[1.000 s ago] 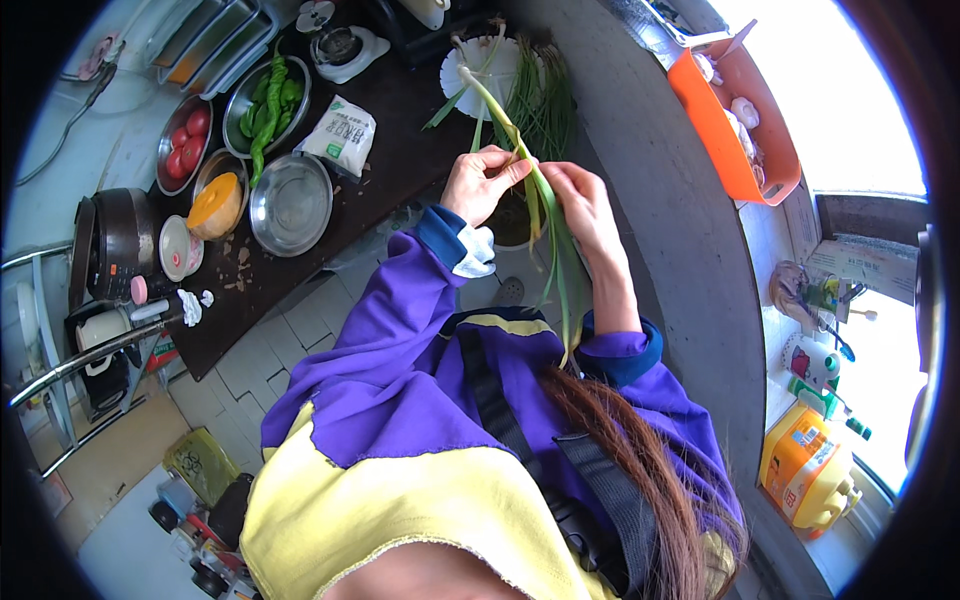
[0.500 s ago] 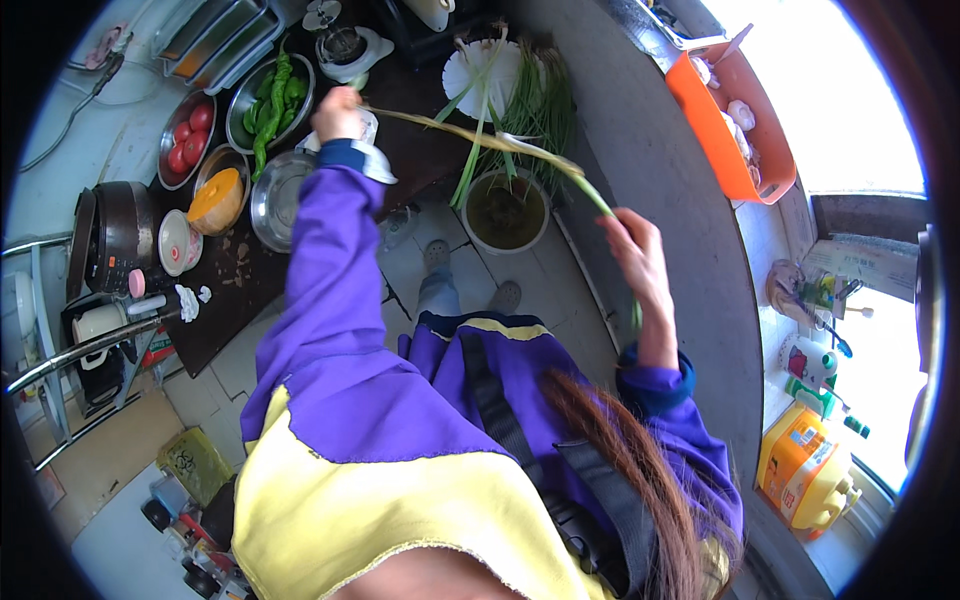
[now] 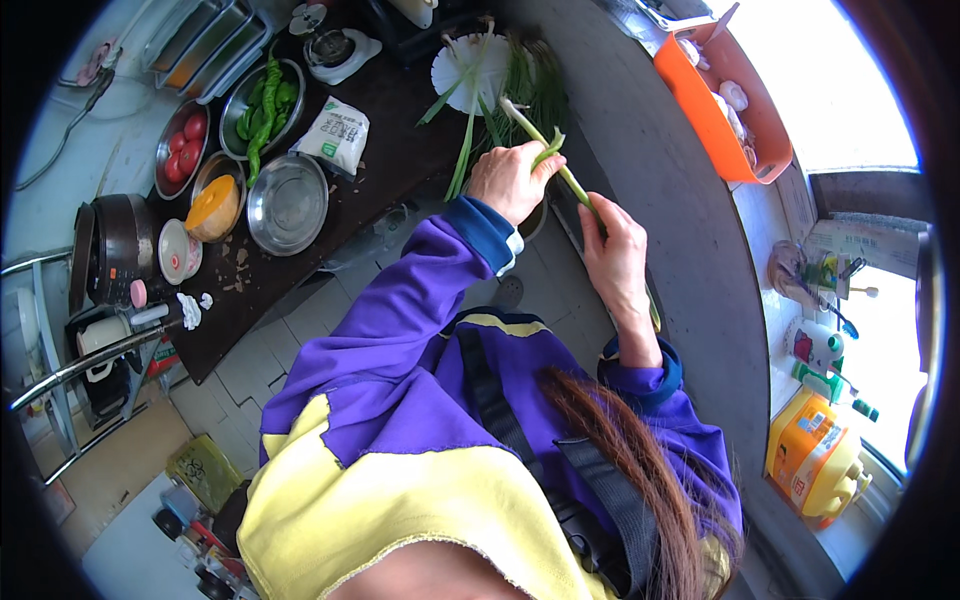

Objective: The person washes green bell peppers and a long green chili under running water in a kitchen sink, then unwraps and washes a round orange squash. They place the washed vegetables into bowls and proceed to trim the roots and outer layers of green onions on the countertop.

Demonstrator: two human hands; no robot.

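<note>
My right hand [image 3: 612, 255] is closed around a green onion [image 3: 524, 120], which slants up and to the left with its pale root end at the top. Farther up the same stalk, my left hand [image 3: 508, 182] pinches it. A short green leaf end [image 3: 550, 147] sticks out by the left thumb. Beyond my hands, a white scalloped plate [image 3: 462, 85] has green onions lying across it, with a bunch of thin greens [image 3: 525, 85] to its right. A bucket [image 3: 537, 220] on the floor is mostly hidden behind my left hand.
On the dark table stand a steel bowl [image 3: 288, 215], green peppers [image 3: 265, 112], tomatoes [image 3: 184, 146], a cut pumpkin [image 3: 212, 208] and a white packet [image 3: 337, 135]. An orange basket [image 3: 700, 115] of garlic and a yellow-orange jug [image 3: 812, 450] sit on the right ledge.
My left hand has swung right, from over the table to beside my right hand. The long yellowish strip no longer stretches between the hands, and the onion's pale end now points up.
</note>
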